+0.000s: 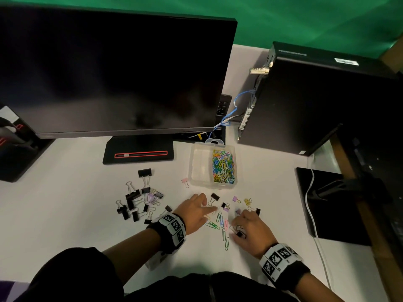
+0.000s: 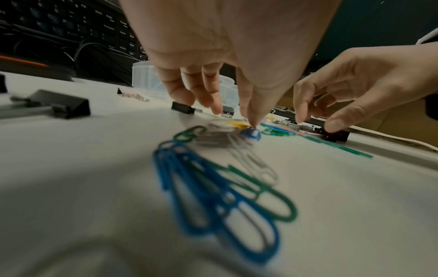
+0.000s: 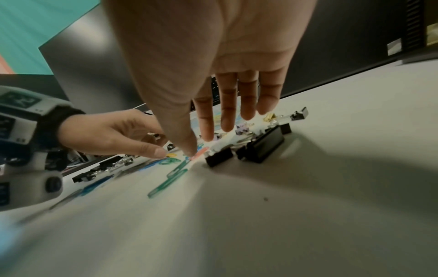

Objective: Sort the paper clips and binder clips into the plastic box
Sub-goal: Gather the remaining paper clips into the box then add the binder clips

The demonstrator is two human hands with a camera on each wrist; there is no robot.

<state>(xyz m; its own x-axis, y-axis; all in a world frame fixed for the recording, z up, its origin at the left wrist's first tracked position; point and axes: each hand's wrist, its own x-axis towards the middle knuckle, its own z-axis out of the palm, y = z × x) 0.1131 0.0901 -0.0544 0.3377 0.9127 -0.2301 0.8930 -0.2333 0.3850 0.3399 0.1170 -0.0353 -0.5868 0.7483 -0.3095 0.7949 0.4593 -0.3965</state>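
Resting fingertips-down on the white surface (image 1: 65, 192), the left hand (image 1: 194, 211) and right hand (image 1: 250, 229), both spread, touch loose paper clips (image 1: 220, 223) just in front of the plastic box (image 1: 197, 164); binder clips (image 1: 139, 201) lie left of it.

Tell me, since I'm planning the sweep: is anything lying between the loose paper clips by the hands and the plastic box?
Yes. Small binder clips lie on the table between the loose paper clips and the plastic box. The box itself stands open, with no lid over it.
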